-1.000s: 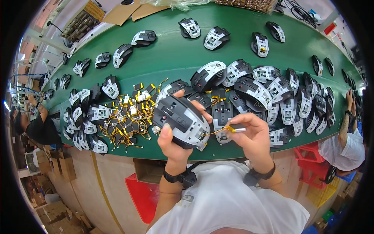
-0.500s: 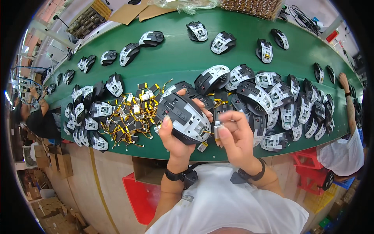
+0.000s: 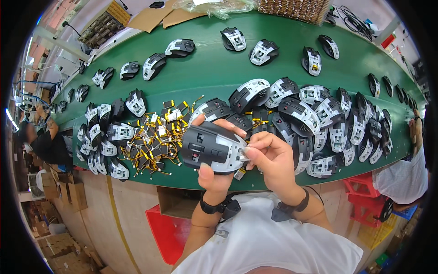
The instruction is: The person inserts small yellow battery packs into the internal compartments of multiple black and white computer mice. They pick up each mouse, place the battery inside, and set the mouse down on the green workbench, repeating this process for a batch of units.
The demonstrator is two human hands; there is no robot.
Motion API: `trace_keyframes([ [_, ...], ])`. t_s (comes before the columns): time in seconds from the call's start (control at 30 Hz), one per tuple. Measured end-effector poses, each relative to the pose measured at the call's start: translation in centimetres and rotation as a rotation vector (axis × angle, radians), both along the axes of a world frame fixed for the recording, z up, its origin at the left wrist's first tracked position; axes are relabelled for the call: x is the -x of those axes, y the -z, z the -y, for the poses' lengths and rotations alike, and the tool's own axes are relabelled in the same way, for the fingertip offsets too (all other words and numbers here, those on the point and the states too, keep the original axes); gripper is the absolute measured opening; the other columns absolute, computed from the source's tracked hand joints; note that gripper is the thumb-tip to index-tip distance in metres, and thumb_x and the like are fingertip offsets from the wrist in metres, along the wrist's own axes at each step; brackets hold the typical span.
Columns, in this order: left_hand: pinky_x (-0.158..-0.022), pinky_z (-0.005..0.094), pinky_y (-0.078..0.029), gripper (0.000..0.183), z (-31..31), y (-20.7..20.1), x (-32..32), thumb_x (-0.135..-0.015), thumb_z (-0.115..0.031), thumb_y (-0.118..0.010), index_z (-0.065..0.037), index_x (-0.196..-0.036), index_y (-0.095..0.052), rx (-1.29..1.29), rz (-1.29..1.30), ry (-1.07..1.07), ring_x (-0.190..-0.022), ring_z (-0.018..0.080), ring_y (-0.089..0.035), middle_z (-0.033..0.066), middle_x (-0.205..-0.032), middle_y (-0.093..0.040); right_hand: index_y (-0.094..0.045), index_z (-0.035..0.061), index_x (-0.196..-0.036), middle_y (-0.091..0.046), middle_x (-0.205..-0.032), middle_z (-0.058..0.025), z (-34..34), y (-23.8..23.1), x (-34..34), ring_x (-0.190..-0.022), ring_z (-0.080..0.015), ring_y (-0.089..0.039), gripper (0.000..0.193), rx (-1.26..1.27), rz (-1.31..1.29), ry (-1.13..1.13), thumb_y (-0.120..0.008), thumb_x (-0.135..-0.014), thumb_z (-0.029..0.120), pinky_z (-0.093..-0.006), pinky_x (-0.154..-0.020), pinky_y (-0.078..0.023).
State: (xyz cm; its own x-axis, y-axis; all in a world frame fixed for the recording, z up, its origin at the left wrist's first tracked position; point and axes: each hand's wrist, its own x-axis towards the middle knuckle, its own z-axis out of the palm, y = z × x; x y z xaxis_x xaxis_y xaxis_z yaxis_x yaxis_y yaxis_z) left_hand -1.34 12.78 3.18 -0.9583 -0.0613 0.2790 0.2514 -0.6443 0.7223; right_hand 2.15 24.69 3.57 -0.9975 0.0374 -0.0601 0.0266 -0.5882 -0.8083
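Note:
My left hand (image 3: 215,179) is closed around a black and light-grey computer mouse (image 3: 211,147), its button side up and its pale end toward the right. At that end, the fingertips of my right hand (image 3: 273,160) pinch a small silver battery (image 3: 244,155), mostly covered by thumb and fingers, against the opening in the shell. Left of the mouse lies a loose heap of batteries with yellow and black wires (image 3: 157,137). Just beyond my hands, a similar mouse (image 3: 211,109) rests on the green bench.
Piled mice crowd the bench (image 3: 260,180) on the right (image 3: 336,134) and left (image 3: 108,148). More stand in a spaced row on the green belt (image 3: 205,68) behind. A red bin (image 3: 166,237) sits below. Co-workers are at the far left (image 3: 48,141) and far right (image 3: 401,178).
My right hand has brought the battery from beside the mouse to its pale end. The mouse has tilted and turned in my left hand. Mice on the belt have shifted slightly.

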Motion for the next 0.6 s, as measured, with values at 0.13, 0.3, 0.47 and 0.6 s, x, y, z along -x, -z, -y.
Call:
trace_keyframes([
  [0.13, -0.080, 0.0455, -0.051, 0.090, -0.6, 0.4, -0.6, -0.078, -0.061, -0.057, -0.008, -0.144, -0.025, 0.001, -0.012, -0.079, -0.092, 0.0336, -0.060, 0.0203, -0.110, -0.053, -0.063, -0.0045, -0.092, -0.056, -0.096, -0.0086, 0.7, 0.7, -0.7, -0.077, -0.0110, -0.062, 0.010, -0.099, -0.057, 0.112, -0.069, -0.084, -0.005, -0.0214, -0.062, -0.054],
  [0.3, -0.079, 0.0437, -0.052, 0.090, -0.9, 0.4, -0.6, -0.079, -0.061, -0.056, -0.008, -0.143, -0.024, -0.078, 0.021, -0.090, -0.093, 0.0320, -0.060, 0.0204, -0.111, -0.054, -0.069, -0.0007, -0.093, -0.061, -0.094, -0.0100, 0.9, 0.9, -0.5, -0.078, -0.0130, -0.064, 0.017, -0.529, -0.331, 0.248, -0.076, -0.078, -0.002, -0.0233, -0.064, -0.055],
  [0.47, -0.073, 0.0418, -0.054, 0.075, 0.3, -0.2, 0.5, -0.085, -0.058, -0.043, -0.004, -0.136, -0.039, -0.217, 0.204, 0.096, -0.085, 0.0304, -0.061, 0.0178, -0.101, -0.058, -0.073, 0.0013, -0.097, -0.066, -0.094, -0.0104, -1.0, -0.2, -0.9, -0.074, -0.0146, -0.066, 0.025, -0.814, -0.480, 0.152, -0.078, -0.074, -0.003, -0.0252, -0.063, -0.054],
  [0.6, -0.068, 0.0405, -0.055, 0.075, 0.4, 0.1, 0.7, -0.085, -0.058, -0.043, 0.000, -0.133, -0.043, -0.204, 0.250, 0.332, -0.081, 0.0312, -0.063, 0.0190, -0.100, -0.060, -0.074, 0.0028, -0.092, -0.067, -0.087, -0.0074, -3.0, 0.1, -0.4, -0.070, -0.0148, -0.065, 0.022, -0.835, -0.587, 0.057, -0.081, -0.071, 0.000, -0.0257, -0.061, -0.054],
])
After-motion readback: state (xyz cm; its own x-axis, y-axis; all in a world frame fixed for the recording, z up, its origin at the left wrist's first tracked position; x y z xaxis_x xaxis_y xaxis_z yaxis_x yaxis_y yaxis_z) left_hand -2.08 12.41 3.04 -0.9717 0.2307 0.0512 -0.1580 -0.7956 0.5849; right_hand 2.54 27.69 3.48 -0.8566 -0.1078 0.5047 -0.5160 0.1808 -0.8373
